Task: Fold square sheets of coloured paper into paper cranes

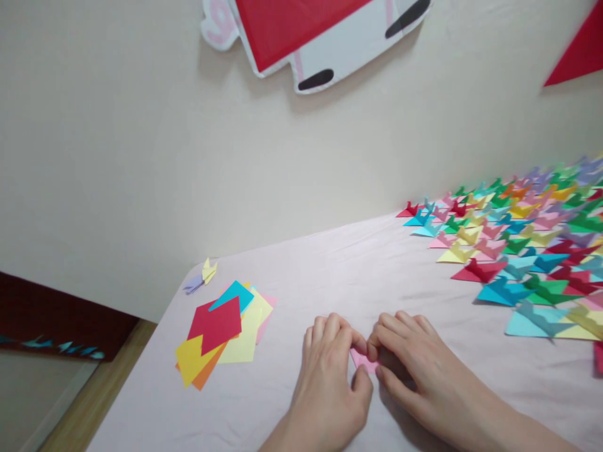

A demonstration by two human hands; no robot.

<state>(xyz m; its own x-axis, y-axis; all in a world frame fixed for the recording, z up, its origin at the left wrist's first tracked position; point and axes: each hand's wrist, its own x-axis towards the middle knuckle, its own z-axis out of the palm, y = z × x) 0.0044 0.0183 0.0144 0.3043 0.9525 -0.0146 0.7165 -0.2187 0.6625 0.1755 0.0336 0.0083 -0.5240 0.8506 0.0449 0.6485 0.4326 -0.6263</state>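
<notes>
A small piece of pink paper (363,362) lies on the pale cloth, low in the middle of the view, between my two hands. My left hand (332,370) pinches its left side, thumb below and index finger above. From the right, my right hand (412,364) grips the paper with thumb and index finger, the fingertips of both hands nearly meeting at its upper edge. Much of the paper is covered by my fingers, so its exact folds cannot be made out.
Loose coloured paper squares (221,326) are piled to the left. Behind them sit a yellow folded piece (209,271) and a purple one (193,284). Rows of folded paper cranes (513,245) fill the right side. A wall (282,169) with a red-and-white decoration (306,37) stands behind.
</notes>
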